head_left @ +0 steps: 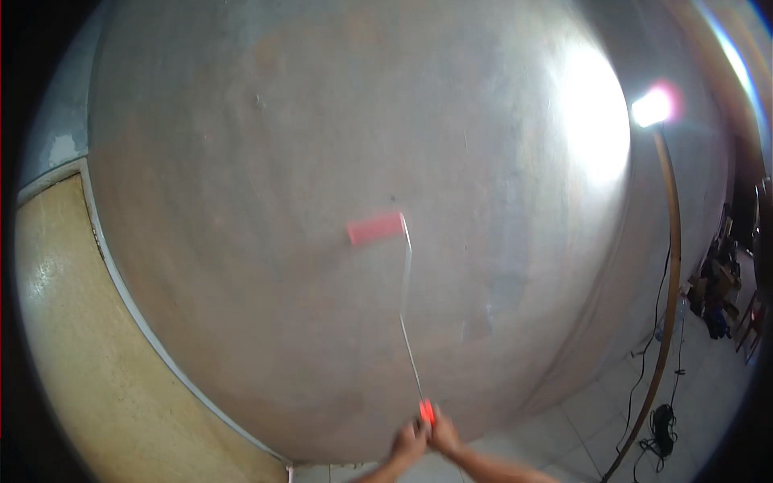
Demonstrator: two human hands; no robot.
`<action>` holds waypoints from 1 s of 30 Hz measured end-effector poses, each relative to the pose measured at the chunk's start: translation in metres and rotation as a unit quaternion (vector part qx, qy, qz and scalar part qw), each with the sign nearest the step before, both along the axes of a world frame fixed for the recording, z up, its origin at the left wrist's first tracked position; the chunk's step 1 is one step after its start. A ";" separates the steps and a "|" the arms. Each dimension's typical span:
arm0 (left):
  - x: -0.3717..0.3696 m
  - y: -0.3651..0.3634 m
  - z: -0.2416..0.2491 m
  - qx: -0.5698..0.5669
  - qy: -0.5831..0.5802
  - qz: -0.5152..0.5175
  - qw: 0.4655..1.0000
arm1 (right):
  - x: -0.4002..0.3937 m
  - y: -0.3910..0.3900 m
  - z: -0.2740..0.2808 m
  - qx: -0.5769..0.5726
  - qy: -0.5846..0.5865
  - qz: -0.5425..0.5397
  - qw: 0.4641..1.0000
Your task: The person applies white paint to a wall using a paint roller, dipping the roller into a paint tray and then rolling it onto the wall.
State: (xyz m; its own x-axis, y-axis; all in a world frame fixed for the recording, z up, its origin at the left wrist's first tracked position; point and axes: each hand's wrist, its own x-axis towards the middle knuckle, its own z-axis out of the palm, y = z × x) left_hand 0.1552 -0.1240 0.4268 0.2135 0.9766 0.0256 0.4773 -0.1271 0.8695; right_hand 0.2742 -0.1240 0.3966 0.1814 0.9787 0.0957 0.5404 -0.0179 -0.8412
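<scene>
A paint roller (376, 229) with a pinkish-red sleeve is held up in front of the grey-brown wall (266, 145), its sleeve slightly blurred and tilted. From the sleeve a thin bent metal rod runs down to a bright orange-red handle. Around that handle my left hand (410, 440) is closed, on the left side. My right hand (445, 435) closes on the same handle from the right, close against the left one. The lower part of the handle is hidden by my fingers.
At right a bright work lamp (654, 106) tops a tall wooden pole (670, 266). A black cable coil (662, 432) lies on the tiled floor (576, 439) near its foot. Piled items (715, 282) stand farther right. A yellowish door panel (105, 338) with a pale frame is at left.
</scene>
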 end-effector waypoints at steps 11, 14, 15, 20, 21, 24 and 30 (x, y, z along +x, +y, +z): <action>-0.012 0.081 0.080 0.053 -0.051 0.077 0.994 | -0.018 0.071 0.132 0.021 0.019 0.036 0.999; -0.013 -0.011 -0.083 -0.052 0.008 0.006 0.999 | -0.003 -0.012 -0.070 -0.056 0.013 0.049 0.997; -0.007 -0.049 -0.086 0.040 -0.089 0.007 0.995 | -0.003 -0.047 -0.102 -0.046 -0.029 0.075 0.996; -0.020 -0.001 0.004 -0.064 -0.070 0.089 0.992 | -0.022 0.018 0.012 -0.002 -0.025 0.078 0.997; -0.024 0.034 0.021 0.028 -0.189 0.080 0.978 | -0.034 0.032 0.098 -0.028 -0.020 0.072 0.997; -0.045 0.091 0.127 0.058 -0.433 -0.073 0.896 | -0.066 0.081 0.240 0.104 0.012 0.044 0.994; -0.048 0.074 0.069 0.122 -0.372 -0.013 0.920 | -0.086 0.088 0.189 0.112 0.012 0.061 0.992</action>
